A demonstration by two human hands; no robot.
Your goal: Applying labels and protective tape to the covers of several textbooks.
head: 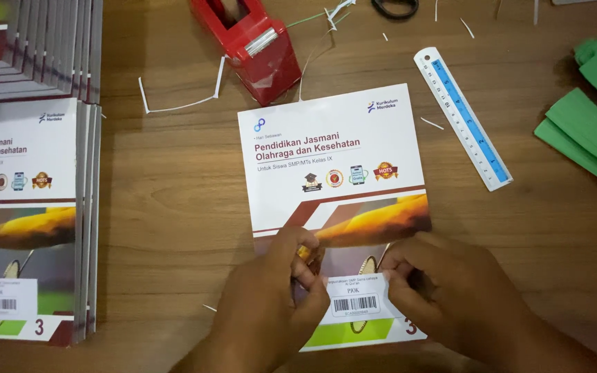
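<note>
White label [354,298] pinched on book [336,148], both hands

Both hands, left [271,304] and right [450,290], press a barcode label [354,298] onto a book [333,166] at centre frame on the tabletop [174,207].

brown wood-grain table [174,207], evenly lit, soft shadows; no walls or floor visible

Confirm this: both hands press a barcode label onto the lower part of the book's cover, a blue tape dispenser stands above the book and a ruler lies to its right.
One detail is wrong. The tape dispenser above the book is red, not blue, as the head view shows. The rest holds: the left hand and the right hand press the barcode label on the lower cover, and the ruler lies to the right.
</note>
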